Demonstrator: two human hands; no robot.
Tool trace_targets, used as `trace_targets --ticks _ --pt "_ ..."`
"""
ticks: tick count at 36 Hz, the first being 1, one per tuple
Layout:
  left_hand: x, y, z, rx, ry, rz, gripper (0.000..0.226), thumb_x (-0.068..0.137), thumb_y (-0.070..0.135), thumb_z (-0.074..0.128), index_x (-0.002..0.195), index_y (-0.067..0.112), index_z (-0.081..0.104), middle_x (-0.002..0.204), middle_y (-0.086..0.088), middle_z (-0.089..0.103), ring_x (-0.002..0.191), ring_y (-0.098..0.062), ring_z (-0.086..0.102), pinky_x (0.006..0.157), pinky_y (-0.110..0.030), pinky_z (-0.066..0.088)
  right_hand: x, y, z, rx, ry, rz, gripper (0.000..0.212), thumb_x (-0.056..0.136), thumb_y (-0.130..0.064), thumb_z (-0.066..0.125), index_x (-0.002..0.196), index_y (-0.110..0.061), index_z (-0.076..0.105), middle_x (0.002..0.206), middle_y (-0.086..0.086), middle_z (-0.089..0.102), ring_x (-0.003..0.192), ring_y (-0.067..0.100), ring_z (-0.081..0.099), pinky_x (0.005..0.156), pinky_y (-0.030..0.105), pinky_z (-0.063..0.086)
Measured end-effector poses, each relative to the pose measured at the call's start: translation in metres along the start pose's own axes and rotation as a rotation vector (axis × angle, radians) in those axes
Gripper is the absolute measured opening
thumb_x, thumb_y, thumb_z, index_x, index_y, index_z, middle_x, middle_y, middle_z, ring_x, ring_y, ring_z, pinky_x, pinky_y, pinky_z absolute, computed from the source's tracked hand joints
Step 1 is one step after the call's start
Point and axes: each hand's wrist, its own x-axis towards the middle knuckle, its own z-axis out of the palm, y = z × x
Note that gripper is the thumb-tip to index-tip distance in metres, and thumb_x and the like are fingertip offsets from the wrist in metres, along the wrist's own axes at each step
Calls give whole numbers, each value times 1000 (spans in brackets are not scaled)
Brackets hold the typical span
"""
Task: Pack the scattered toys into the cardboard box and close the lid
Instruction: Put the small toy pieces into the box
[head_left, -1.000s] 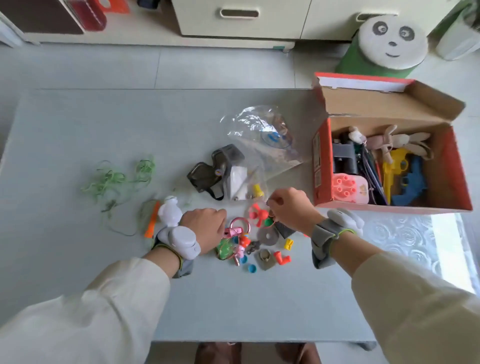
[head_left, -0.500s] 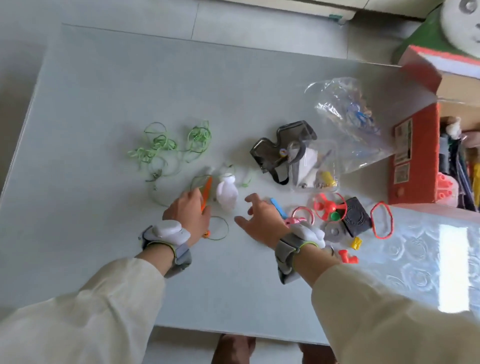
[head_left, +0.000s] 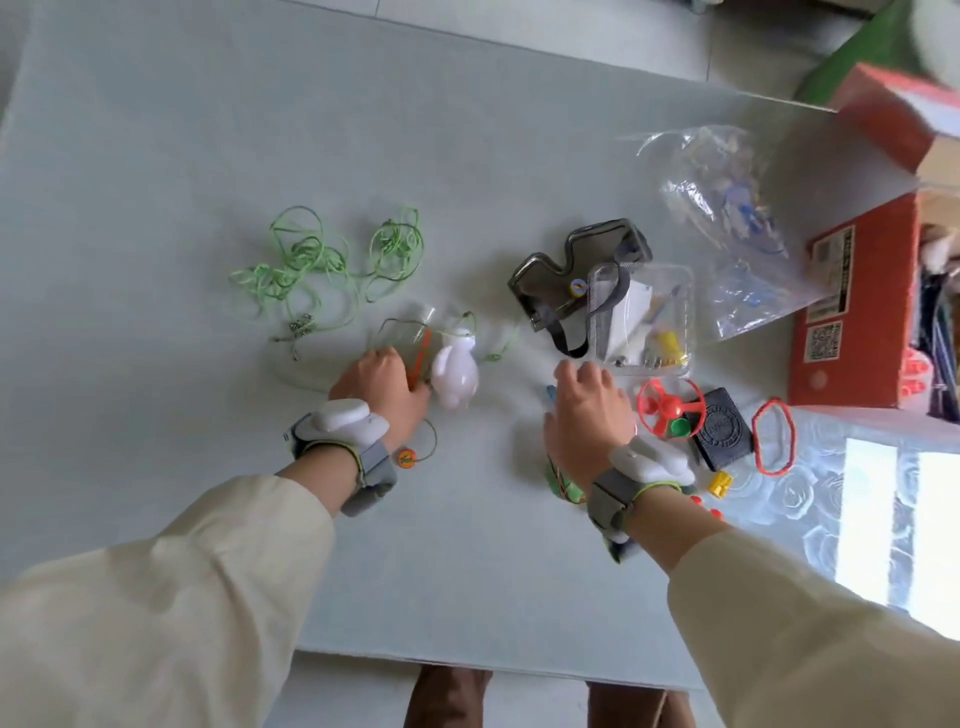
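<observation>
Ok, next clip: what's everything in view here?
table: 1, grey, under everything
string: 1 tangle, green, far left
figure: 1, white, beside left hand
stick: 1, orange, at left hand
goggles: 1, dark, centre
case: 1, clear, right of goggles
bag: 1, clear, beside box
box: 1, red, right edge, open
propeller: 1, red, by right hand
pad: 1, black, right of propeller
loop: 1, red, right of pad
block: 1, yellow, near side of pad
left hand: 1, curled at stick, grip unclear
right hand: 1, open, over table
wristbands: 2, grey-white, one per wrist

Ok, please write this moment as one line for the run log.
left hand: beside white toy | right hand: open, beside red propeller | cardboard box: lid open
</observation>
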Motion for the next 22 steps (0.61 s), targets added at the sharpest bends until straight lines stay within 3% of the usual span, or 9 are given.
trace_targets --ticks 4,6,8,10,12,14,17,20,22 --pt "1 -2 -20 -71 -76 12 18 88 28 52 94 11 58 100 -11 66 99 -34 59 74 -33 42 9 9 0 -71 -71 5 28 89 -10 43 117 -6 39 113 14 54 104 33 52 83 38 39" --pt "6 -6 -27 -179 -153 -7 11 87 25 55 82 16 54 91 -7 69 94 -29 63 76 -31 46 12 8 2 -48 -69 4 27 87 -6 43 114 -5 40 110 15 55 101 33 53 81 37 39" --pt "10 -11 -33 -368 -262 -28 19 87 21 58 71 18 47 75 -2 69 71 -19 67 62 -25 48 15 7 2 18 -46 -11 26 86 -5 46 111 -4 43 109 15 56 100 34 55 76 36 40" --pt "10 -14 -43 -558 -379 -66 22 91 16 57 72 18 46 67 1 64 44 -4 59 43 -15 41 15 8 1 133 26 -46 23 86 -8 50 108 -3 47 106 15 58 95 35 57 69 35 41" --pt "4 -16 -55 -717 -456 -107 19 92 13 56 75 15 48 64 0 62 34 1 51 36 -11 37 10 10 -7 280 147 -108 20 85 -10 54 103 -3 51 100 15 59 85 36 58 64 38 47" --pt "-3 -24 -67 -866 -527 -140 12 92 9 56 80 12 54 55 3 63 36 0 53 38 -11 40 7 7 -16 462 244 -147 16 84 -7 56 99 -2 53 94 14 60 77 34 59 64 44 50" --pt "-20 -28 -81 -1104 -642 -183 11 91 2 52 87 9 59 55 3 67 47 -5 62 46 -13 49 1 6 -41 734 256 -34 17 84 -3 57 101 -1 55 91 12 63 81 29 62 74 45 54" --pt "-37 -19 -88 -1334 -739 -194 17 92 -6 43 88 5 55 67 -5 71 60 -14 69 57 -20 57 -4 7 -68 1127 17 172 16 86 0 58 100 -2 53 95 13 61 86 32 67 66 39 60" --pt "-45 -4 -88 -1349 -764 -165 21 93 -10 38 89 6 52 70 -6 72 61 -15 70 57 -20 56 -11 5 -83 1330 -132 231 17 86 4 57 102 -2 52 96 18 60 77 28 67 60 32 60"
